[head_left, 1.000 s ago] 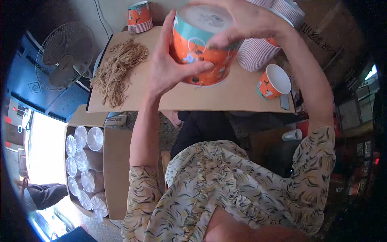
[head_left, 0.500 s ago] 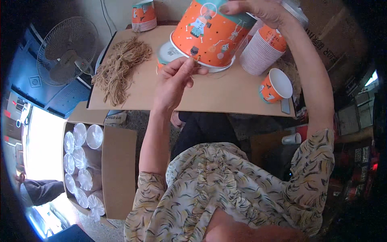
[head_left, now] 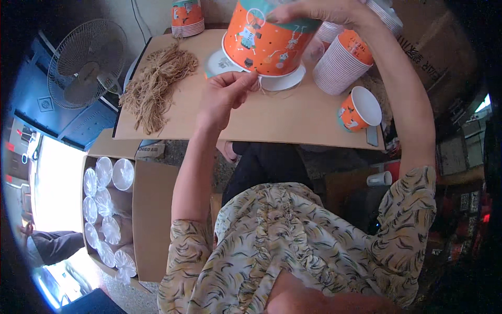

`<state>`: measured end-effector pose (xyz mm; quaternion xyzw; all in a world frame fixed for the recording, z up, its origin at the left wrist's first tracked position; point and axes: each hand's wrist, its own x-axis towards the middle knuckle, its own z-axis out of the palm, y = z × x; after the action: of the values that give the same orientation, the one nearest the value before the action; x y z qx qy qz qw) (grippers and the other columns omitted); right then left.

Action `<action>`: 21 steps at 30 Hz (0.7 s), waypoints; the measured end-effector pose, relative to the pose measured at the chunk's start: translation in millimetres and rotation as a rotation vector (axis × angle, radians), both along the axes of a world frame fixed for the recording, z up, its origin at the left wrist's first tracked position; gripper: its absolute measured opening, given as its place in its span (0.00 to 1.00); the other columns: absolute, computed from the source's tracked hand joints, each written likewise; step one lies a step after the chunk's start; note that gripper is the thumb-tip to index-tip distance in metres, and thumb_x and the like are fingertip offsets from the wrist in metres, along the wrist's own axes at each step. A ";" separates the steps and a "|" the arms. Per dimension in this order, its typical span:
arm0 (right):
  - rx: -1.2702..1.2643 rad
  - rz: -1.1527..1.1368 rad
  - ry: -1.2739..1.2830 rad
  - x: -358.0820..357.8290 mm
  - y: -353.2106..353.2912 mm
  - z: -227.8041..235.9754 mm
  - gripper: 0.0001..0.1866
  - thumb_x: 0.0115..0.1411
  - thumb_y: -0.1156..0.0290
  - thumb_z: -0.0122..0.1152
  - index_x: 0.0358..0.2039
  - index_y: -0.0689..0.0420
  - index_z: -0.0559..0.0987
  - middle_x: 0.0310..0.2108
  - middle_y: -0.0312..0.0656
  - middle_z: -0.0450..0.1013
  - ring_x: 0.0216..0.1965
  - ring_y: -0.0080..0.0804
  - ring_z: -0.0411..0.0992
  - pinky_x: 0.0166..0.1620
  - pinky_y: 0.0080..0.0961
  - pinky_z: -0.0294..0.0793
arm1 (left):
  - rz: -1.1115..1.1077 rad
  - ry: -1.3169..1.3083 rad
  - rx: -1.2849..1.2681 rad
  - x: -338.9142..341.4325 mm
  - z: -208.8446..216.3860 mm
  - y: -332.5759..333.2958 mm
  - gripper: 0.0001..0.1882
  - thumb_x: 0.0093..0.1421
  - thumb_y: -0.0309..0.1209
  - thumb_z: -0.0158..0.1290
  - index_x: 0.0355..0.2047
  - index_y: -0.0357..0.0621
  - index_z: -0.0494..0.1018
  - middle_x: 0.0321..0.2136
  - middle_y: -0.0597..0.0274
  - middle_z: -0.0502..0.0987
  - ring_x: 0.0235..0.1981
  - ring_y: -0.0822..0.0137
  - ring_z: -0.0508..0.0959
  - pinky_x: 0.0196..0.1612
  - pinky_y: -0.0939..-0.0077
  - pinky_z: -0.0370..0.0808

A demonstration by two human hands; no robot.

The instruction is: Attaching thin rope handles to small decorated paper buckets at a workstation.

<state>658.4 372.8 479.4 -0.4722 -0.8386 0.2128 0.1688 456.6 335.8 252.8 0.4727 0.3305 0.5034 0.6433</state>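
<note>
A large orange paper bucket (head_left: 266, 47) with a teal band and cartoon figures is held tilted over the table, its white rim downward. My right hand (head_left: 321, 11) grips it at the teal end, fingers partly hidden behind. My left hand (head_left: 224, 97) is closed in a pinch at the rim, where a thin strand of twine (head_left: 272, 94) trails out. Beneath the bucket, a white round piece (head_left: 285, 81) is partly covered. A heap of tan twine (head_left: 162, 73) lies to the left of my left hand.
A small orange cup (head_left: 360, 110) lies tipped at the table's right, beside a leaning stack of cups (head_left: 337, 68). Another stack (head_left: 187, 20) stands at the back left. Left are a fan (head_left: 88, 63) and an open carton (head_left: 154, 225) of plastic-wrapped cups.
The bucket has shifted slightly left and is held more upright. My left hand still pinches at the rim, and more of the white round piece below shows.
</note>
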 end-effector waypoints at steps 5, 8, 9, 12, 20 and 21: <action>0.199 0.063 -0.065 -12.1 11.2 -16.9 0.61 0.39 0.51 0.82 0.67 0.71 0.61 0.63 0.61 0.66 0.64 0.46 0.67 0.65 0.33 0.68 | -0.094 0.144 -0.004 -26.6 -0.2 9.3 0.13 0.63 0.41 0.64 0.30 0.45 0.81 0.20 0.75 0.77 0.19 0.85 0.68 0.22 0.87 0.60; 0.364 0.165 -0.062 -13.7 22.9 -19.8 0.62 0.39 0.51 0.83 0.67 0.72 0.61 0.64 0.62 0.65 0.65 0.47 0.66 0.66 0.33 0.67 | -0.089 0.157 0.079 -36.6 7.2 14.4 0.13 0.63 0.43 0.63 0.32 0.45 0.82 0.23 0.75 0.78 0.22 0.86 0.70 0.25 0.88 0.63; 0.359 0.167 -0.050 -13.6 26.8 -17.0 0.63 0.38 0.50 0.83 0.67 0.72 0.60 0.64 0.63 0.65 0.65 0.47 0.65 0.66 0.33 0.67 | -0.084 0.237 0.143 -45.6 10.4 17.8 0.14 0.63 0.42 0.64 0.35 0.44 0.82 0.26 0.75 0.80 0.24 0.84 0.73 0.29 0.87 0.68; 0.231 0.183 0.039 -20.2 35.6 -5.9 0.65 0.37 0.46 0.83 0.67 0.73 0.60 0.66 0.63 0.62 0.68 0.46 0.63 0.68 0.35 0.64 | -0.007 0.678 0.461 -73.1 20.8 33.4 0.16 0.59 0.41 0.67 0.34 0.39 0.83 0.26 0.68 0.83 0.28 0.77 0.79 0.34 0.79 0.76; -0.207 0.329 0.265 -9.8 144.4 -60.4 0.54 0.45 0.43 0.78 0.64 0.67 0.69 0.59 0.51 0.71 0.60 0.40 0.69 0.62 0.33 0.68 | 0.295 1.288 1.015 -121.1 19.9 86.1 0.10 0.53 0.35 0.66 0.32 0.45 0.79 0.28 0.61 0.81 0.34 0.60 0.82 0.43 0.63 0.75; -0.145 0.143 0.180 -25.4 128.3 -61.1 0.53 0.46 0.42 0.77 0.63 0.67 0.71 0.57 0.50 0.73 0.59 0.39 0.71 0.60 0.32 0.69 | 0.374 1.389 1.227 -129.9 17.9 87.3 0.10 0.52 0.34 0.65 0.31 0.47 0.77 0.28 0.62 0.80 0.37 0.60 0.81 0.47 0.62 0.73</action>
<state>633.0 501.1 418.3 -0.4009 -0.8341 0.3258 0.1935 326.7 423.1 270.7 0.8620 0.3875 0.2905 -0.1497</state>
